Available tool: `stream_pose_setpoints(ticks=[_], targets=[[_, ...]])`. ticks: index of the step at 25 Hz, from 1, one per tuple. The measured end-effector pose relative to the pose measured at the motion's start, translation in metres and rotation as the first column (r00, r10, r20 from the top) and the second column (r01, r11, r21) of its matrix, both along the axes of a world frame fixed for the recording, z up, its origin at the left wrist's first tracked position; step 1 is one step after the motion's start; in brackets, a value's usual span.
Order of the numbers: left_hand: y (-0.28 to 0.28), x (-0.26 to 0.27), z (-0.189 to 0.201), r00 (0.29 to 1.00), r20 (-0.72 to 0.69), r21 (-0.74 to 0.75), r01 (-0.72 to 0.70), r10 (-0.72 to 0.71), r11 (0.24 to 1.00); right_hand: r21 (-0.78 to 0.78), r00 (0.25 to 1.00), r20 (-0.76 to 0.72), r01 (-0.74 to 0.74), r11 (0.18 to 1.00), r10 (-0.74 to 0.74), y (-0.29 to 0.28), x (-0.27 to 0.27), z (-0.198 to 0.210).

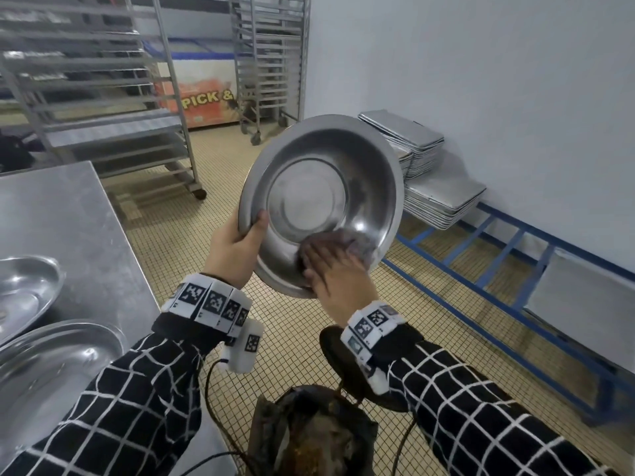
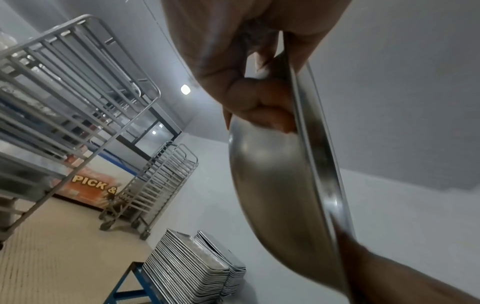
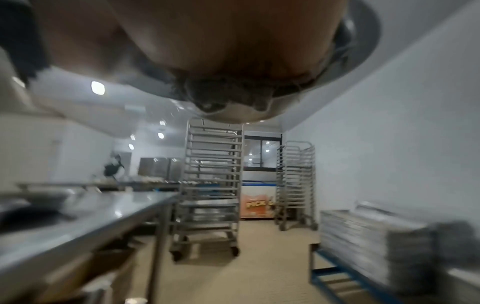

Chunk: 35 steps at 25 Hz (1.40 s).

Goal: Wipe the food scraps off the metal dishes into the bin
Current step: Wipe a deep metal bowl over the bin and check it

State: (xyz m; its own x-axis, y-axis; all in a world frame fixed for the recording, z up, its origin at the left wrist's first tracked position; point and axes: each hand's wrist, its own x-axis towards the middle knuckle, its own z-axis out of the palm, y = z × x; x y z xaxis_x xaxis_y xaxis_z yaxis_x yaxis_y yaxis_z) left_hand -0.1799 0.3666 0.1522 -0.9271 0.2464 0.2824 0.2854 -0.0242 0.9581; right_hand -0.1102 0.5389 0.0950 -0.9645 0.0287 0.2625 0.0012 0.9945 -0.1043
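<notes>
Steel bowl (image 1: pixel 321 204), tilted on edge, is gripped at its rim by the left hand (image 1: pixel 233 249), thumb inside. The right hand (image 1: pixel 338 273) presses a dark scrubbing pad (image 1: pixel 357 247) flat-fingered against the bowl's lower inside wall. Below hangs the bin (image 1: pixel 309 434). More metal dishes (image 1: pixel 44 365) sit on the counter (image 1: pixel 65 214) at left.

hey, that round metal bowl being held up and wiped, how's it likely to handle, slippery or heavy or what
The metal bowl is probably light for its size: the left hand holds it tilted by the rim alone. It looks stiff, keeping its shape while the right hand presses a dark cloth inside. Its shiny surface may be slippery, so the one-hand grip could let it turn.
</notes>
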Motion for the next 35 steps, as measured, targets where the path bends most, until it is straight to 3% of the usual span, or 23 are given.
stream_pose_setpoints(ticks=[3, 6, 8, 10, 14, 18, 22, 25, 28, 31, 33, 35], targets=[[0.004, 0.004, -0.001, 0.999, -0.049, -0.051, -0.014, 0.011, 0.999, 0.141, 0.986, -0.018, 0.165, 0.976, -0.164, 0.022, -0.005, -0.005], [0.012, 0.004, -0.002, 0.997, -0.056, -0.044, -0.061, 0.058, 0.997, -0.095, 0.998, -0.033, 0.058, 0.994, -0.061, -0.013, -0.002, -0.009], [0.014, 0.003, 0.001, 0.996, -0.052, -0.044, -0.081, 0.078, 0.996, -0.289, 0.988, -0.151, -0.051, 0.956, 0.007, -0.038, 0.01, -0.006], [0.015, 0.004, 0.004, 0.996, -0.041, -0.011, -0.079, 0.079, 0.997, -0.293, 0.962, -0.271, -0.059, 0.954, -0.024, -0.039, 0.02, -0.006], [0.013, 0.01, 0.007, 0.997, -0.014, -0.029, -0.072, 0.071, 0.997, -0.102, 0.954, -0.209, 0.198, 0.975, -0.216, 0.004, 0.028, -0.017], [0.006, 0.012, -0.003, 0.994, 0.083, -0.091, -0.064, 0.072, 0.994, -0.196, 0.906, -0.209, 0.33, 0.923, -0.368, 0.047, 0.026, -0.012], [0.0, 0.011, -0.015, 0.983, 0.183, -0.204, 0.019, 0.02, 0.979, -0.571, 0.876, -0.18, 0.278, 0.772, -0.448, 0.062, 0.022, 0.011], [-0.008, 0.008, -0.018, 0.976, 0.211, -0.218, 0.101, -0.054, 0.971, -0.654, 0.879, -0.132, 0.271, 0.706, -0.459, 0.069, 0.032, 0.015], [-0.014, 0.006, -0.018, 0.955, 0.276, -0.199, 0.166, -0.108, 0.966, -0.749, 0.862, -0.038, 0.311, 0.585, -0.506, 0.072, 0.041, 0.009], [-0.011, 0.009, -0.023, 0.971, 0.238, -0.2, 0.09, -0.04, 0.976, -0.768, 0.839, -0.026, 0.331, 0.548, -0.544, 0.068, 0.045, 0.002], [-0.007, 0.01, -0.03, 0.984, 0.178, -0.176, 0.035, -0.003, 0.984, -0.82, 0.789, -0.049, 0.319, 0.476, -0.613, 0.06, 0.045, 0.002], [0.0, 0.015, -0.034, 0.972, 0.225, -0.106, 0.093, -0.067, 0.99, -0.89, 0.716, -0.064, 0.273, 0.364, -0.695, 0.048, 0.042, 0.003]])
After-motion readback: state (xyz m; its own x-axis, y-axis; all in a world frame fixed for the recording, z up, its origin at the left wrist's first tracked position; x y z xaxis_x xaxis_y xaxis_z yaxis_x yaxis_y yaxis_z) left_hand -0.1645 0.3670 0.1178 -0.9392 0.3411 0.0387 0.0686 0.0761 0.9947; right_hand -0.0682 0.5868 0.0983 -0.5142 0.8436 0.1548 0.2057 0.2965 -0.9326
